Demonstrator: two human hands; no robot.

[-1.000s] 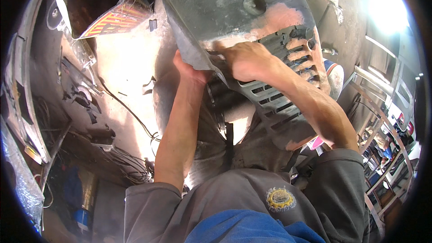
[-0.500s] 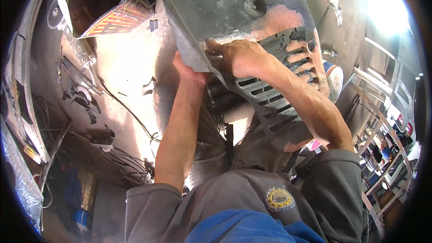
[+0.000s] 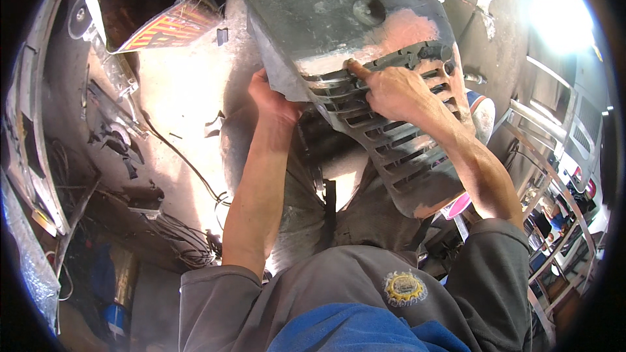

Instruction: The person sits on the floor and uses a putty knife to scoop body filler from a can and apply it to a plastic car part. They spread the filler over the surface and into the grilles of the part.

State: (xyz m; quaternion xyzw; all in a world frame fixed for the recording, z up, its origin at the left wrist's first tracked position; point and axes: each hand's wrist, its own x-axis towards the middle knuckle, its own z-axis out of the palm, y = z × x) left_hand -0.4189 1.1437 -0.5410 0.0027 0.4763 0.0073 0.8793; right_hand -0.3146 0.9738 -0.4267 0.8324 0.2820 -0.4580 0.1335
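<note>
A dark grey plastic car bumper with a slatted grille slants across my lap. Pinkish filler covers part of it above the slats, and a paler smear runs along toward the left edge. My left hand grips that left edge from below, its fingertips hidden behind the panel. Over the grille slats lies my right hand, with the index finger stretched out to the border between filler and slats. Its other fingers curl underneath and are partly hidden; nothing shows in it.
An open box or bag with red and yellow stripes stands at upper left. A cable crosses the floor near coiled wires. Metal frames stand at right, and a pink round item sits below the bumper.
My right hand has moved right along the bumper, from near its left edge to over the grille, uncovering the left slats. My left hand keeps its hold on the edge.
</note>
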